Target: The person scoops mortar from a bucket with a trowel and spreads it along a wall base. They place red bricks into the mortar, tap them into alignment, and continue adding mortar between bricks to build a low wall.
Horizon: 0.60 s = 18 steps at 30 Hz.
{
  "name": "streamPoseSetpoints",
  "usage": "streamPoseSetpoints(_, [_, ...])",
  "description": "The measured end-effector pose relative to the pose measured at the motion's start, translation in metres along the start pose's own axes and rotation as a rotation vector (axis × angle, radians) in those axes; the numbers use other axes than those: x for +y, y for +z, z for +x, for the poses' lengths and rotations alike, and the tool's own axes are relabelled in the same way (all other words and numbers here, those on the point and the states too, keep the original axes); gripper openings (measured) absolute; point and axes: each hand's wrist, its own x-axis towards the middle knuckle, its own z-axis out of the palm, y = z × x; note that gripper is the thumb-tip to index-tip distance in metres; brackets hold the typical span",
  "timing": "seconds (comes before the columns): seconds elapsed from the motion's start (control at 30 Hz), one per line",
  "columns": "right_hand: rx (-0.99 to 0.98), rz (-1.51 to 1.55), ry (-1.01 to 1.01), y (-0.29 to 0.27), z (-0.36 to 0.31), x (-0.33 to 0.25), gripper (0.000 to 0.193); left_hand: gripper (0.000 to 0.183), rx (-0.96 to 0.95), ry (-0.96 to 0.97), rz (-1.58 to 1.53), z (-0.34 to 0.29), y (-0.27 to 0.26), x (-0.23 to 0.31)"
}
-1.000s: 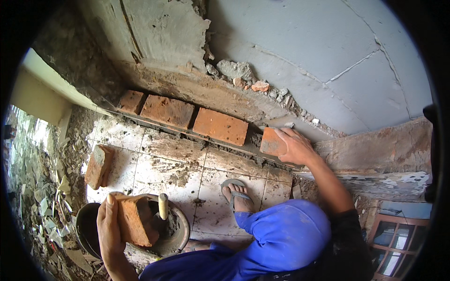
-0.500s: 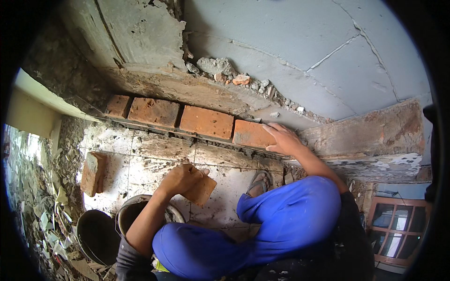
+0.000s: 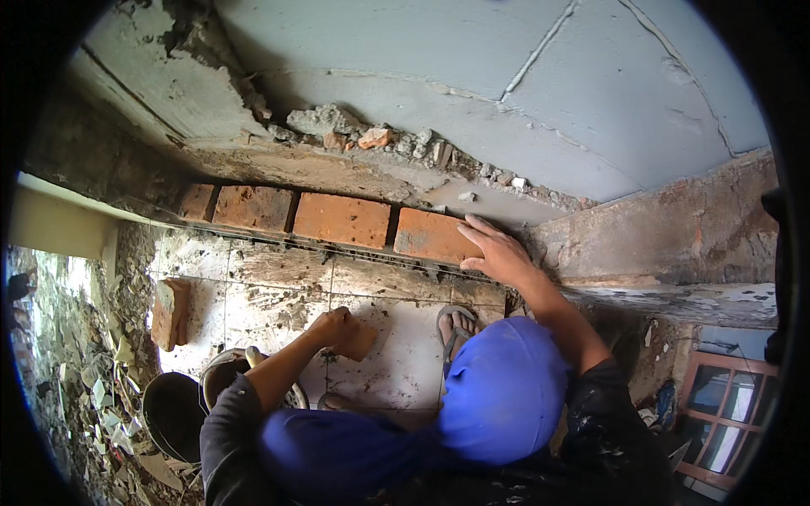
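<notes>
An orange brick [image 3: 430, 234] lies at the right end of a row of several bricks. My right hand [image 3: 502, 253] grips its right end, thumb at the near edge and fingers over the top. Left of it in the same row are another orange brick [image 3: 342, 219] and a darker, stained brick [image 3: 251, 207], with dark gaps between them. Lower down, over the tiles, my left hand [image 3: 332, 325] is closed on a flat orange-brown piece [image 3: 359, 341]. Its squarish end shows beyond the fingers; the rest is hidden in the hand.
A loose brick [image 3: 170, 314] rests on the dirty white tiles [image 3: 270, 308] at left. Near it stand a dark bucket [image 3: 173, 415] and a second bucket [image 3: 221, 375] partly behind my left arm. Rubble [image 3: 101, 396] covers the far left. Broken masonry [image 3: 325, 120] lines the grey wall.
The view has shifted, so the brick row sits a little further left. My left hand and its flat piece are slightly nearer the tiles' middle. My right hand stays at the end brick.
</notes>
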Motion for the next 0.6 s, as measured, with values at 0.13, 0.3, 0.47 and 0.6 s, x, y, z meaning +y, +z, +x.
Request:
streamPoseSetpoints(0.13, [0.02, 0.078, 0.102, 0.005, -0.009, 0.009, 0.069, 0.038, -0.013, 0.01, 0.232, -0.023, -0.036, 0.048])
streamPoseSetpoints(0.3, [0.155, 0.02, 0.034, 0.016, -0.016, 0.012, 0.063, 0.028, 0.244, 0.331, 0.347, 0.002, -0.112, 0.152])
streamPoseSetpoints(0.47, [0.1, -0.054, 0.046, 0.02, -0.017, 0.011, 0.066, 0.055, 0.52, 0.641, 0.609, 0.05, -0.127, 0.19])
streamPoseSetpoints(0.6, [0.081, -0.147, 0.041, 0.022, -0.014, 0.013, 0.066, 0.055, 0.395, 0.534, 0.612, 0.062, -0.115, 0.181])
